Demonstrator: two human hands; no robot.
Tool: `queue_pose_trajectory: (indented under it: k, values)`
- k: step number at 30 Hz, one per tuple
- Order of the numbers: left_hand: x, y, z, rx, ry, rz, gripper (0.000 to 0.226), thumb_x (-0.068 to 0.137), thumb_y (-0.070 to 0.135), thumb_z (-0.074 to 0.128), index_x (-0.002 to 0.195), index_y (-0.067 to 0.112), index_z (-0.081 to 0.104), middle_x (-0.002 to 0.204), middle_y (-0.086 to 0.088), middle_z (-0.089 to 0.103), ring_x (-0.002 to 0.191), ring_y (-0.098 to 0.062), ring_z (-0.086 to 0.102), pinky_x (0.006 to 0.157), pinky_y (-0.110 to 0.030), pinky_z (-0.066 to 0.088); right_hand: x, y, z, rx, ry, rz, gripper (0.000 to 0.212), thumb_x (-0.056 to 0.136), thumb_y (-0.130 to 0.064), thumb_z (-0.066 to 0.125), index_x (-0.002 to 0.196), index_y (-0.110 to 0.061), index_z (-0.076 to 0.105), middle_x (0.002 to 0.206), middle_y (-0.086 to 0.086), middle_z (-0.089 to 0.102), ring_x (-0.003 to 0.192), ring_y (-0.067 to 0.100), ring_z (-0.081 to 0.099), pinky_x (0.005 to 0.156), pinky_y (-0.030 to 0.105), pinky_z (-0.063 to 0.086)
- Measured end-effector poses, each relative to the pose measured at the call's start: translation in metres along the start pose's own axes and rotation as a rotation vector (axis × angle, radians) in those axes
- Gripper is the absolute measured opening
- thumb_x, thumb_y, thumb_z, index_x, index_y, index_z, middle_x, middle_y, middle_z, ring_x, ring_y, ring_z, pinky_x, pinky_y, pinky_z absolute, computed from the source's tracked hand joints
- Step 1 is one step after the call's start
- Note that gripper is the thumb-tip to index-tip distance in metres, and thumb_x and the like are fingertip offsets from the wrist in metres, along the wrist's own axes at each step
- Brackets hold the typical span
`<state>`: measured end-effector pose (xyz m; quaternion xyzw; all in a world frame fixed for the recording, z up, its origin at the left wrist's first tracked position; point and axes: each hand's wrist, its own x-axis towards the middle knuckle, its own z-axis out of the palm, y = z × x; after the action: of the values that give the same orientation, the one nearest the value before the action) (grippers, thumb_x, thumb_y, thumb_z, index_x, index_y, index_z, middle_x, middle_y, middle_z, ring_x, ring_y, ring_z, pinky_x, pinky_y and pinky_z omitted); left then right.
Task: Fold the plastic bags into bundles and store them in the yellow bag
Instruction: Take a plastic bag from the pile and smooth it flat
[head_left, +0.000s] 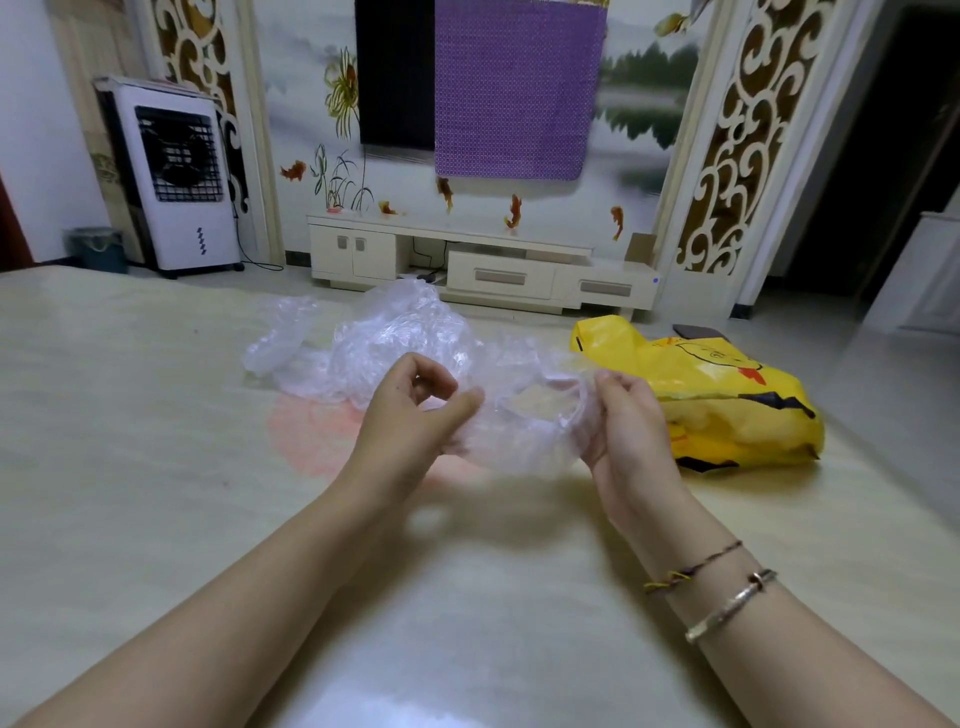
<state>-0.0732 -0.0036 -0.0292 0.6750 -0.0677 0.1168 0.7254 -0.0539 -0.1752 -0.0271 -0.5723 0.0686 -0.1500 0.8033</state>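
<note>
Head view showed the left hand's fingers (441, 382) curled, with thumb and fingertips pinching one end of a crumpled, clear thin plastic bag (524, 415). The right hand's fingers (613, 379) were curled too, closed round the bag's other end, so the film hung stretched between both hands just above the tabletop. The left hand (410, 415) sat a little left of centre and the right hand (623, 426) a little right of it, both forearms reaching in from the lower edge of the frame. On the right wrist there was a braided cord bracelet (693, 566) and, beside it, a silver metal bangle (732, 605).

Behind the hands lay a loose heap of crumpled transparent plastic bags (374, 343) — spread on the glossy cream table (156, 415), partly over a faint pink pattern (311, 436) in its surface. Just right of the right hand rested the yellow plastic bag with a cartoon print (727, 400), lying on its side on the table and bulging; what it held could not be told.

Farther off stood a white low cabinet with drawers (483, 260) against the painted wall, a white tower air cooler (176, 176) at left, and a purple patterned cloth (514, 88) hanging over a dark screen (395, 73).
</note>
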Motion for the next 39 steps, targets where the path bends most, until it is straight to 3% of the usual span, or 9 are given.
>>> queue_pose_trajectory:
  k: [4,10,15,18,21,25,28,33,39]
  values:
    - [0.001,0.006,-0.002,-0.092,-0.005,-0.190,0.016,0.087,0.019,0.064,0.097,0.012,0.054,0.082,0.001,0.053,0.056,-0.012,0.045,0.051,-0.026,0.048,-0.006,-0.015,-0.002,-0.148,-0.100,-0.143,0.009,0.097,-0.016,0.050,0.089,-0.017,0.048,0.067,0.004,0.060,0.058,0.016,0.046,0.054,0.028,0.042]
    - [-0.001,0.015,-0.011,-0.124,-0.195,-0.417,0.061,0.074,0.069,0.062,0.106,0.018,0.068,0.098,-0.004,0.069,0.081,-0.023,0.068,0.057,-0.029,0.052,-0.023,-0.018,0.003,-0.392,-0.398,-0.230,0.012,0.094,-0.010,0.058,0.083,-0.011,0.053,0.046,-0.007,0.049,0.039,0.009,0.035,0.040,0.021,0.034]
    - [-0.002,0.009,-0.007,-0.049,-0.168,-0.212,0.008,0.085,0.013,0.071,0.089,0.006,0.068,0.080,-0.005,0.065,0.067,-0.013,0.060,0.052,-0.022,0.050,-0.018,-0.011,0.004,-0.499,-0.356,-0.275,0.011,0.092,-0.017,0.062,0.087,-0.007,0.061,0.058,-0.008,0.060,0.050,0.004,0.049,0.048,0.019,0.040]
    - [0.007,0.006,-0.010,-0.073,0.012,-0.043,0.003,0.089,0.011,0.066,0.091,0.008,0.064,0.073,0.001,0.069,0.079,-0.018,0.060,0.075,-0.034,0.050,-0.010,-0.007,0.001,-0.673,-0.384,-0.109,0.035,0.095,-0.037,0.054,0.085,-0.005,0.065,0.078,0.014,0.065,0.071,0.016,0.056,0.063,0.028,0.041]
    - [0.011,0.004,-0.014,-0.049,0.111,0.076,0.007,0.093,0.013,0.062,0.088,0.017,0.059,0.067,0.009,0.068,0.083,-0.022,0.063,0.077,-0.040,0.051,-0.011,-0.007,0.002,-0.673,-0.415,0.124,0.030,0.097,-0.027,0.042,0.082,-0.012,0.064,0.075,0.002,0.063,0.067,0.012,0.057,0.058,0.027,0.034]
    - [0.007,0.005,-0.014,0.114,0.152,0.217,0.005,0.096,0.016,0.057,0.093,0.012,0.056,0.071,0.012,0.067,0.075,-0.003,0.060,0.074,-0.032,0.050,-0.012,-0.005,0.003,-0.319,-0.420,0.261,0.024,0.091,-0.003,0.042,0.105,0.003,0.061,0.091,0.018,0.059,0.076,0.025,0.058,0.063,0.030,0.049]
    - [0.004,0.005,-0.018,0.316,0.192,0.300,0.007,0.099,0.016,0.050,0.098,0.009,0.052,0.077,0.005,0.065,0.058,-0.003,0.060,0.054,-0.030,0.052,-0.011,-0.001,0.005,-0.208,-0.290,0.217,0.015,0.096,-0.004,0.048,0.105,0.004,0.057,0.083,0.015,0.061,0.058,0.021,0.060,0.048,0.027,0.053]
    - [0.007,-0.003,-0.032,0.730,0.198,0.313,0.008,0.100,0.021,0.045,0.094,0.016,0.048,0.063,0.002,0.052,0.053,-0.022,0.051,0.049,-0.031,0.036,0.002,0.006,0.004,-0.521,-0.066,-0.132,0.010,0.092,-0.014,0.059,0.090,-0.015,0.049,0.065,0.001,0.050,0.041,0.003,0.042,0.040,0.017,0.034]
    - [0.008,-0.011,-0.044,1.162,0.116,0.032,0.023,0.098,0.038,0.046,0.102,0.015,0.050,0.092,-0.004,0.061,0.081,-0.027,0.056,0.062,-0.032,0.039,0.009,0.016,-0.001,-0.905,-0.113,-0.381,0.009,0.088,-0.014,0.059,0.088,-0.016,0.049,0.080,0.000,0.057,0.071,0.014,0.051,0.055,0.017,0.035]
